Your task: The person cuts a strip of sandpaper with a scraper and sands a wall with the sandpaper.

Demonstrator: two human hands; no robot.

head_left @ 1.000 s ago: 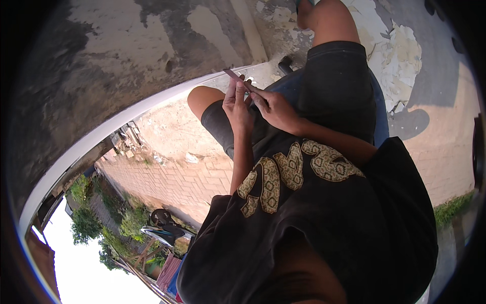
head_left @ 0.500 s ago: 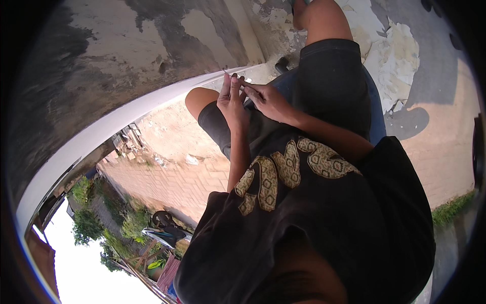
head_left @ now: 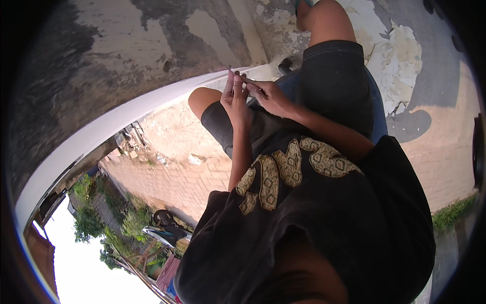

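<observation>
My left hand (head_left: 235,104) is raised above my lap with its fingers pinched together. A thin, pointed sliver (head_left: 230,68) sticks out past its fingertips; it is too small to name. Against those fingers presses my right hand (head_left: 275,99), closed in a pinch of its own. Whatever lies between the two sets of fingertips is mostly hidden by them. Both hands meet between my bent knees, above my dark shorts (head_left: 334,76).
A wall (head_left: 121,66) with stained, peeling paint rises ahead and to the left, with a pale ledge (head_left: 124,114) along it. Cream flakes (head_left: 397,63) lie on the floor at the far right. I sit on something blue (head_left: 377,109). Paving (head_left: 172,180) stretches left, towards a parked motorcycle (head_left: 169,230).
The view has shifted slightly, so the scene sits a little to the right. Both hands stay together in nearly the same pinch, with small finger movements.
</observation>
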